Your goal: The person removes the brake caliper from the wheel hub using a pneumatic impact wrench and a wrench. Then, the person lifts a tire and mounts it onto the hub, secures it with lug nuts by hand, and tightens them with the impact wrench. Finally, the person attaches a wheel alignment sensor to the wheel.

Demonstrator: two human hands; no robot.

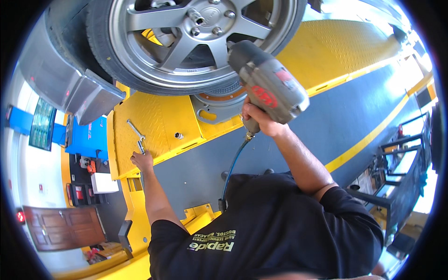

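My right hand (264,120) is wrapped round the handle of a dark grey air impact wrench (270,84). Its nose points up and left, close to the rim of a grey alloy wheel (172,56). A blue air hose (232,168) runs down from the handle. My left hand (142,161) is low on the yellow ramp (154,109), fingers closed about the near end of a slim chrome socket (141,146). Just beyond lies a combination spanner (134,128). A short chrome socket (178,136) stands apart to the right. A socket-like chrome piece (196,18) sticks out among the wheel's nuts.
The tyre rests over a grey round turning plate (219,105) set in the ramp. A silver car body panel (93,95) hangs at the left. Further left are a blue cabinet (88,135) and a screen (43,123). A black metal rack (401,172) stands at the right.
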